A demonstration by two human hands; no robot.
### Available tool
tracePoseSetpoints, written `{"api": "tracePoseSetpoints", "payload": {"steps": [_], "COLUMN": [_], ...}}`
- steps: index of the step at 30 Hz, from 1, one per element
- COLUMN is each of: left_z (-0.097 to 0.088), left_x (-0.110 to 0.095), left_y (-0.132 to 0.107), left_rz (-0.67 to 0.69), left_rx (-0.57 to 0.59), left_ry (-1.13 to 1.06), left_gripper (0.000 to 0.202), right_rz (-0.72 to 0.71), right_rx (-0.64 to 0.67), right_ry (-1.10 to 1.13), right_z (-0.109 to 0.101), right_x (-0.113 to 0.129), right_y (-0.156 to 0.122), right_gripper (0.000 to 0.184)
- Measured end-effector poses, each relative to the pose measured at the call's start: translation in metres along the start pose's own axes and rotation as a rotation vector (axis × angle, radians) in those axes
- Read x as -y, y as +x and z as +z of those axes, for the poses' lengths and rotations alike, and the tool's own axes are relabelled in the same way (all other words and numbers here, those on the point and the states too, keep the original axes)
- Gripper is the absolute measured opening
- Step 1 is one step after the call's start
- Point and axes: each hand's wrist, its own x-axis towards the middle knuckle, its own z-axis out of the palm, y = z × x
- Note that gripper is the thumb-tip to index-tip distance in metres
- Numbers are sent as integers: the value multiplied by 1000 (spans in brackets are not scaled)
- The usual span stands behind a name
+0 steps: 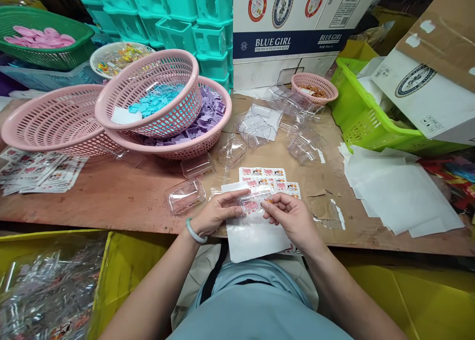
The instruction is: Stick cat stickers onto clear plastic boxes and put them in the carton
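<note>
My left hand (218, 212), with a pale bangle at the wrist, grips a small clear plastic case (245, 199) by its left end. A printed sticker (253, 206) with pink lettering lies against the case. My right hand (291, 217) pinches the right end of that sticker between thumb and forefinger. Beneath both hands is a white sticker sheet (256, 241), its lower part blank. More printed sticker sheets (293, 187) lie just behind it. Two clear plastic cases, one nearer (185, 197) and one farther (199, 166), rest left of my hands.
Pink baskets (48, 115) stand at the left; one with blue pieces (158, 100) sits on another with purple pieces (213, 107). More clear cases (306, 143) lie ahead. White paper sheets (404, 191) and a green crate (371, 107) are right. A yellow bin (106, 266) is below left.
</note>
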Motion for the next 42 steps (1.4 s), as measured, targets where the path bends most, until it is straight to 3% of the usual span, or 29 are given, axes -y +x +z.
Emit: {"api": "tracePoseSetpoints", "payload": {"steps": [30, 34, 38, 42], "left_z": [1, 9, 23, 31], "left_x": [1, -4, -8, -4], "left_y": [1, -1, -3, -3], "left_rz": [23, 20, 56, 91], "left_rx": [-7, -37, -141, -231], "left_ry": [10, 10, 72, 104], "left_gripper": [53, 52, 44, 43], "right_rz": [-80, -123, -159, -263], "right_rx": [-1, -23, -56, -164], "right_ry": [-128, -202, -313, -489], "right_z": [2, 2, 2, 6], "right_x": [-3, -5, -9, -10], "right_y": [-4, -3, -5, -6], "right_gripper": [30, 28, 26, 24]}}
